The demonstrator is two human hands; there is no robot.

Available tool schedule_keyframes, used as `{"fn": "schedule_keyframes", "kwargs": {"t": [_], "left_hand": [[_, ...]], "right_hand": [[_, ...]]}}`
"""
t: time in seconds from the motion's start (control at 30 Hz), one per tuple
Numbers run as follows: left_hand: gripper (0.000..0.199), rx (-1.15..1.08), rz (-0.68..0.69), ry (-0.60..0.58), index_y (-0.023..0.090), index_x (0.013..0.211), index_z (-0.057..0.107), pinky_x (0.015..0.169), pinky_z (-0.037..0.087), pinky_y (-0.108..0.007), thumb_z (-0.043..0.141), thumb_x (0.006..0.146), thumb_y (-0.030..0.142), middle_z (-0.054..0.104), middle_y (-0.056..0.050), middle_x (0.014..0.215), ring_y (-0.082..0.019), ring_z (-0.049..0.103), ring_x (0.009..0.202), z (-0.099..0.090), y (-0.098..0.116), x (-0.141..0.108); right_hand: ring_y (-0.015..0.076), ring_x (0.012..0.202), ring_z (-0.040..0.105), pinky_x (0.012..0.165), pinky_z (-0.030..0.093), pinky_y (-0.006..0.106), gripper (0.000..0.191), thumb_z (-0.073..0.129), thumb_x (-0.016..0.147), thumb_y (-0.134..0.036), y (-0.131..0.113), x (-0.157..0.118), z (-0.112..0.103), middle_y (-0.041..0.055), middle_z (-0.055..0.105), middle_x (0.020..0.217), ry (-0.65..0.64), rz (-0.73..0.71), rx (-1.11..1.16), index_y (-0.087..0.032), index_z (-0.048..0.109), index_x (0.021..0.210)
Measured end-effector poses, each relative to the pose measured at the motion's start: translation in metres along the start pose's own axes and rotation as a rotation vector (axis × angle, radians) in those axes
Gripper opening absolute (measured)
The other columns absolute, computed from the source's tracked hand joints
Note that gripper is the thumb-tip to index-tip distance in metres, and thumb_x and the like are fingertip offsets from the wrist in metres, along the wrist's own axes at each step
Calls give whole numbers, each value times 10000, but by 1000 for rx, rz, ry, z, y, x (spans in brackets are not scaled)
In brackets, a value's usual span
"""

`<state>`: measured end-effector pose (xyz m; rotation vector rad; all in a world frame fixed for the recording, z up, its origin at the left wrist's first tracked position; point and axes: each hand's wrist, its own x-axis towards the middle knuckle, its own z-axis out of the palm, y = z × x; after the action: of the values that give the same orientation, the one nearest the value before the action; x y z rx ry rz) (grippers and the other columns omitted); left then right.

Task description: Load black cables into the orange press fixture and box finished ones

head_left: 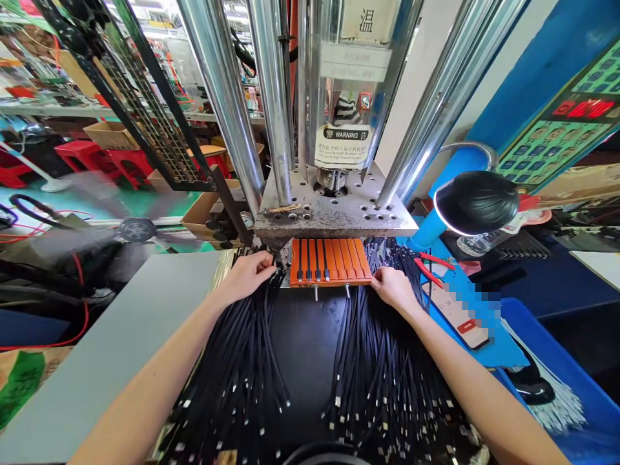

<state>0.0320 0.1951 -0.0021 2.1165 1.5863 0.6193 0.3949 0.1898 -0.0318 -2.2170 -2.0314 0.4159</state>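
Note:
My left hand (pixel 252 272) is closed in a pinch over the left bundle of black cables (pixel 256 342), just left of an orange slotted block (pixel 346 258); a small dark cable end shows at its fingertips. My right hand (pixel 394 289) has its thumb and fingers closed at the block's near right corner. Several black cables (pixel 318 258) lie side by side in the block's left slots; the right slots show bare orange. Another bundle of black cables (pixel 378 361) with metal connectors spreads below my right hand. The block sits below a press's steel plate (pixel 334 223).
Steel columns (pixel 276 97) and a warning label (pixel 341 145) rise above. A black lamp (pixel 477 201), red-handled pliers (pixel 431 268) and a phone (pixel 460 316) are at right, beside a blue bin (pixel 557 349) of white cables. A fan (pixel 136 229) spins at left.

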Motion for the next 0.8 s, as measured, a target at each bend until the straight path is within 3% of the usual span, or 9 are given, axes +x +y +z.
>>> {"fn": "schedule_keyframes", "kwargs": {"t": [0.1,0.17,0.27,0.37,0.47,0.57,0.7,0.8], "left_hand": [[199,-136,114,-48,171,885,604,630,382,-225,501,873,341,554,22,699,-113,488,639,-2,26,-13],[206,-170,150,-60,175,953,644,600,364,-218,512,877,313,541,34,669,-104,471,610,-3,45,-16],[175,-218,197,-42,168,880,655,570,344,-215,528,873,289,546,37,651,-92,450,579,-4,71,-16],[228,-280,224,-25,157,719,581,576,359,-216,525,884,305,619,6,738,-91,486,619,-3,90,-12],[269,-385,199,-59,153,680,532,554,379,-209,527,887,325,643,-12,797,-76,488,587,1,103,-6],[192,-539,134,-180,147,828,604,493,371,-191,522,880,312,592,10,708,-53,449,491,6,117,3],[255,-709,97,-415,138,982,645,412,338,-158,535,884,346,513,45,531,-55,434,417,13,143,15],[319,-807,118,-455,132,903,663,378,375,-155,611,845,442,560,21,544,-65,481,410,16,164,19]], "right_hand": [[200,764,684,657,420,251,241,509,880,-284,7,-4,-1,72,715,757,4,35,152,-175,683,752],[205,740,680,643,421,259,295,504,900,-359,8,-9,-1,79,713,751,12,46,129,-180,678,743],[262,809,681,640,405,290,351,550,882,-482,0,-16,2,126,716,813,-7,-4,-73,-179,695,778],[254,808,672,640,386,289,229,586,862,-363,-5,-17,3,110,710,804,-17,-28,-51,-183,670,749],[194,672,627,613,380,275,212,577,839,-276,2,-24,-2,36,653,663,84,-20,225,-202,560,641],[145,565,561,564,398,257,214,550,869,-321,3,-45,-13,-8,607,642,162,-164,630,-218,495,690],[122,547,554,522,430,240,229,570,889,-412,-26,-71,-30,-2,630,712,61,-373,1013,-221,505,781],[106,494,522,480,414,228,292,618,862,-463,-55,-74,-45,-11,623,669,59,-412,1192,-222,485,766]]}}
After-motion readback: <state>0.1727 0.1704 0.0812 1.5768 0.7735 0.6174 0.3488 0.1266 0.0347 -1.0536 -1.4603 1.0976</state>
